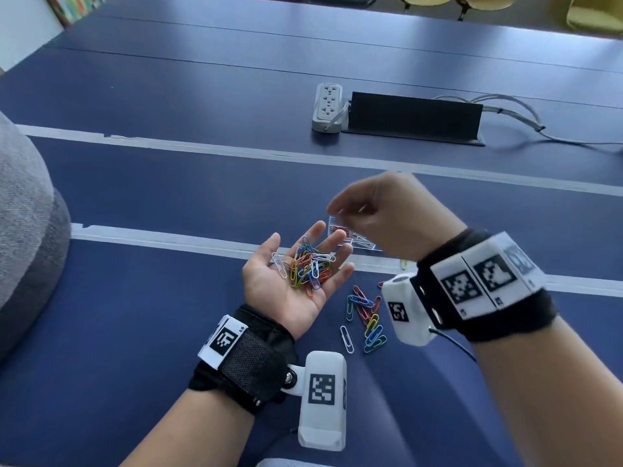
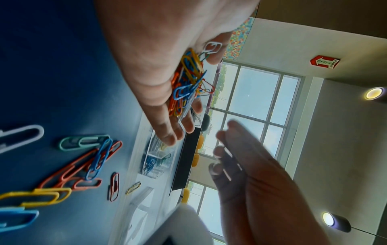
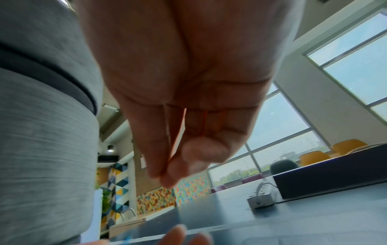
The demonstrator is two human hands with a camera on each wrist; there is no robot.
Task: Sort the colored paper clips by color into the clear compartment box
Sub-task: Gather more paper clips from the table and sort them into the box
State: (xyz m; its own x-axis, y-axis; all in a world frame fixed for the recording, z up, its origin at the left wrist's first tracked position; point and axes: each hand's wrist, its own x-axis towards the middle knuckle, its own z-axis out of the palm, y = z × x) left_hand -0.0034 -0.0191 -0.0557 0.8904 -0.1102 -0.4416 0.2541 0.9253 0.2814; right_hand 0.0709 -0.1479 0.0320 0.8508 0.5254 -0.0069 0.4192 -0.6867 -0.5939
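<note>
Two hands meet mid-frame in the head view: your left hand [image 1: 290,284] lies palm-up, fingers relaxed, cradling a tangle of coloured wire paper clips [image 1: 308,267], while your right hand [image 1: 381,214] hovers just above the clear plastic compartment box [image 1: 357,239] — blurred, fingertips drawn together.

Left wrist view: box [image 2: 156,157] sits just beyond the left fingertips, blue clips in one compartment.

Right wrist view: thumb against fingers [image 3: 159,149] — whether they pinch a clip, I cannot tell.

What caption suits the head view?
Left hand cups mixed paper clips; right hand hovers above the clear box.
</note>
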